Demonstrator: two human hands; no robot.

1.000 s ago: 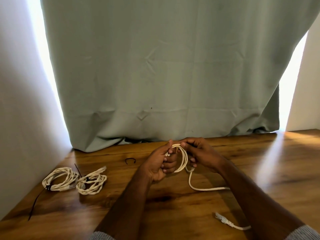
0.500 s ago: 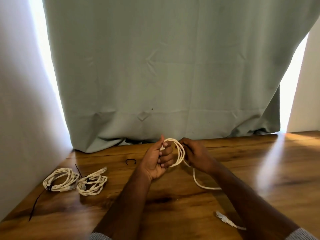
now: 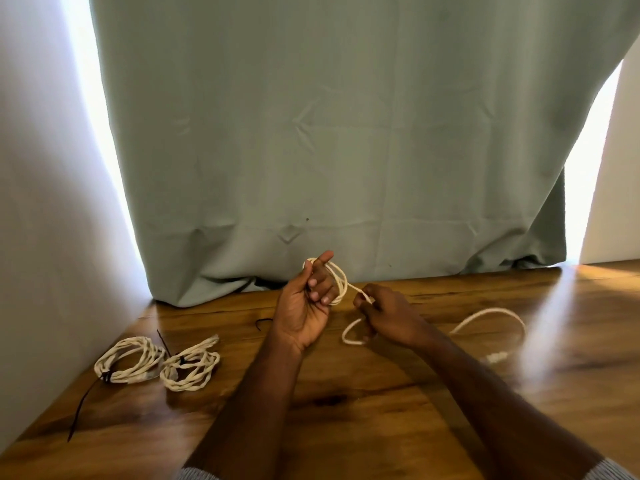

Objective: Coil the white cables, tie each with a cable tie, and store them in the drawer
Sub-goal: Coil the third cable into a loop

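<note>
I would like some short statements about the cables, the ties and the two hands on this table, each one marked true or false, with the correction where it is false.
1. Two coiled cables lie on the table at the person's left. True.
2. The left hand is empty. False: it holds loops of the white cable around its fingers.
3. The right hand pinches the cable strand that runs to the left hand. True.
4. All of the third cable is already coiled. False: a long loose part lies on the table at the right.
5. A small black cable tie lies on the table near the left hand. True.
6. An open drawer shows in the view. False: none is visible.
</note>
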